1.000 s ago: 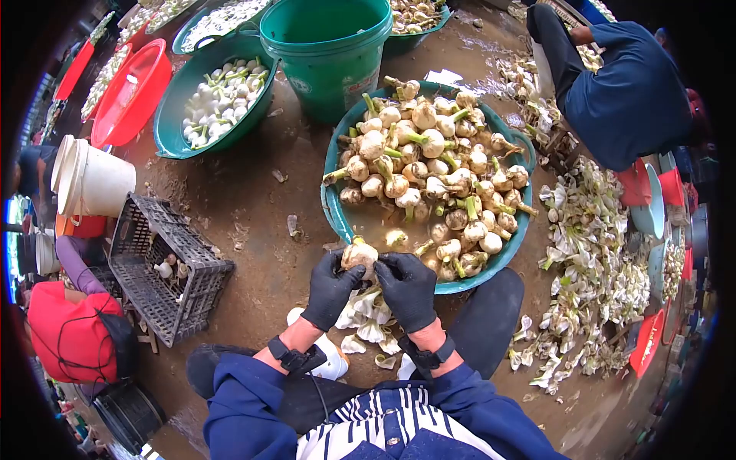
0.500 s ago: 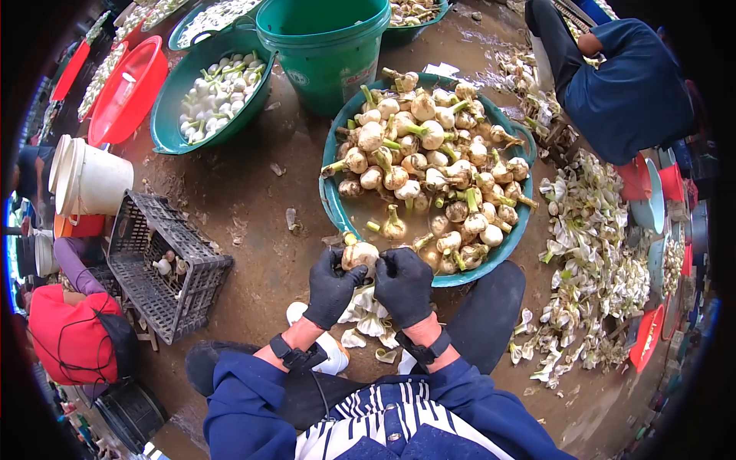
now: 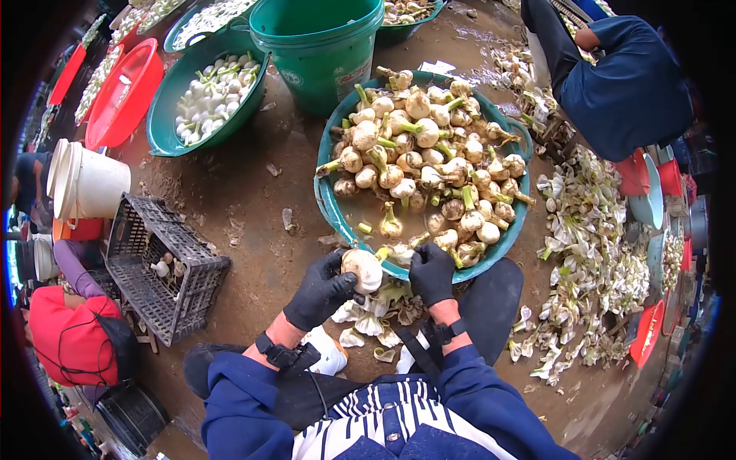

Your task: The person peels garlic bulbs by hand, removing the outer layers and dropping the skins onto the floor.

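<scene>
Left hand [image 3: 326,287] has a garlic bulb [image 3: 363,272] pinched at the fingertips, lol, while my right hand [image 3: 432,274] is just right of that by the tub [image 3: 325,203], can't tell if it's gripping anything.

Veg-peeling wkshp w/ bulbs [image 3: 427,133], peelings [image 3: 586,261]

Around me, the muddy brown floor [image 3: 257,192] shines wet in patches, and bluish-white light [image 3: 10,264] glares off left.
</scene>
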`<action>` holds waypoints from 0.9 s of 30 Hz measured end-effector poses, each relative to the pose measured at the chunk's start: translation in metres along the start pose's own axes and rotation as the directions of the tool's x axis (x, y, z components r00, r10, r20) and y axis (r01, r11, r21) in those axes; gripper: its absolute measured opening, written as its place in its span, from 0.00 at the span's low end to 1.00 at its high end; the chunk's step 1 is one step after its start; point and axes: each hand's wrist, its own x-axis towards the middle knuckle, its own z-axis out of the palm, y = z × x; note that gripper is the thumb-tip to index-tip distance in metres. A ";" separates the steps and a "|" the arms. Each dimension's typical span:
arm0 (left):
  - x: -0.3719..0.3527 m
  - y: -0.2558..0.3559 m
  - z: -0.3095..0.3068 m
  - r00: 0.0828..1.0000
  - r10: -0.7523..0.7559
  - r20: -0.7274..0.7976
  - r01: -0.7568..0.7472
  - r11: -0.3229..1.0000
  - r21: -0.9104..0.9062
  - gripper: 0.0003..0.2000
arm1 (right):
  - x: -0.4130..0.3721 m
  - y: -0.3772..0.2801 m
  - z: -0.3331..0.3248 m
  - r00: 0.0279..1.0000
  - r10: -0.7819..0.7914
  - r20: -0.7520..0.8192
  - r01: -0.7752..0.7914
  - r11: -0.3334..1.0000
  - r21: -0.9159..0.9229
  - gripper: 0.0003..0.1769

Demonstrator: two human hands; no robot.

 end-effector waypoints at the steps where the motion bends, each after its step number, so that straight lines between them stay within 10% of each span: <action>1: 0.001 -0.001 -0.002 1.000 -0.006 0.012 0.007 1.000 -0.030 0.27 | 0.000 0.001 -0.003 0.996 -0.088 -0.024 0.089 0.992 0.088 0.05; 7: 0.004 0.000 0.002 0.996 -0.067 0.053 0.073 0.989 -0.125 0.31 | -0.018 -0.054 -0.045 0.902 -0.410 0.132 0.294 0.810 0.508 0.16; 12: 0.009 -0.006 0.000 0.992 -0.121 0.040 0.124 0.988 -0.094 0.31 | -0.024 -0.055 -0.032 0.884 -0.468 0.026 0.418 0.811 0.409 0.12; 21: 0.006 0.011 0.017 0.953 -0.253 -0.165 0.302 0.805 0.510 0.23 | -0.037 -0.054 -0.019 0.840 -0.541 -0.040 0.534 0.812 0.234 0.06; 27: 0.003 -0.002 0.009 0.990 0.043 0.133 -0.128 0.661 0.739 0.33 | -0.036 -0.041 -0.006 0.908 -0.417 0.037 0.381 0.860 0.339 0.03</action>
